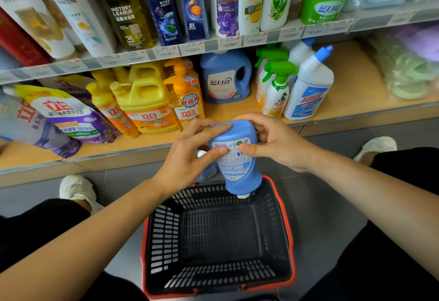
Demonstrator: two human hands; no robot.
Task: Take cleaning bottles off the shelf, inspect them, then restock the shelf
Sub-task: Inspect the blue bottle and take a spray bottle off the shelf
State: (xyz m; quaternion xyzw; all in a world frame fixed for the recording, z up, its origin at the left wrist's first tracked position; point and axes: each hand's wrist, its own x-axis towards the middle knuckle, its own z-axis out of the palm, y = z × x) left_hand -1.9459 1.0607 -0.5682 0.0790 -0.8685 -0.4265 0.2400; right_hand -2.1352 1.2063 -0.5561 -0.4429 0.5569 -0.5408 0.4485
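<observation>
- The blue bottle [237, 170] is held in the air at the centre of the view, just above the 12 o'clock rim of the basket [288, 229]. It is upside down: base up, white cap down.
- Both hands grasp it. The left hand [187, 158] comes in from 9 o'clock with its fingers [209, 129] over the base and its thumb on the label. The right hand [278, 144] wraps the 3 o'clock side, thumb also on the label.
- This looks like the inspection step. To do it well, keep both grips on the body and roll the bottle slowly, checking the cap seal, seams and label.
- Inverted, a loose cap could drip into the basket, so it is best turned upright before it goes back.
- The shelf [351, 82] has bare board at 12 o'clock of the hands, in front of the blue jug [225, 77]. That is probably the slot for restocking.
- The label print is too small to read, and the bottle's far face is turned away.
- A small pale item with a white top shows behind the left hand, but I cannot tell what it is or what supports it.
- The goods at the far 3 o'clock end of the shelf are blurred.
</observation>
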